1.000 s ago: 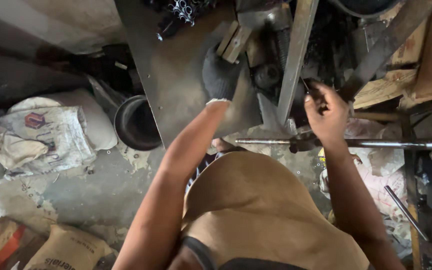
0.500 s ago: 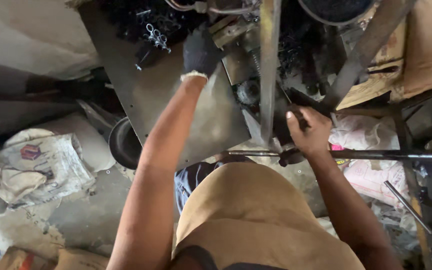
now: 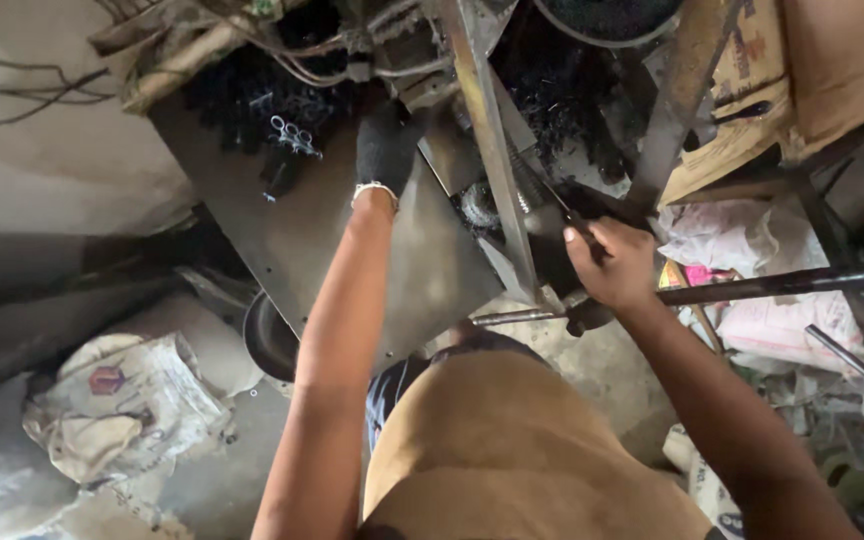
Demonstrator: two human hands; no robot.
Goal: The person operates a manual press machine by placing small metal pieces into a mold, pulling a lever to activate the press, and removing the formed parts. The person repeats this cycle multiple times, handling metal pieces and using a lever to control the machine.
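Two hands up at the machine — gloved left hand (image 3: 384, 145) reaches far over the grey metal sheet (image 3: 352, 255), grip unclear, bare right hand (image 3: 610, 262) clenched on a dark lever (image 3: 542, 205) right of the upright steel bar (image 3: 492, 150).

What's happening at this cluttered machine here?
A person in a tan shirt leans over a grimy metal machine. The left hand, in a dark glove, reaches up over a slanted steel sheet towards a dark heap of small metal parts. The bare right hand grips a dark handle beside an upright steel bar. A long rod crosses just below it. Crumpled sacks lie on the floor to the left.
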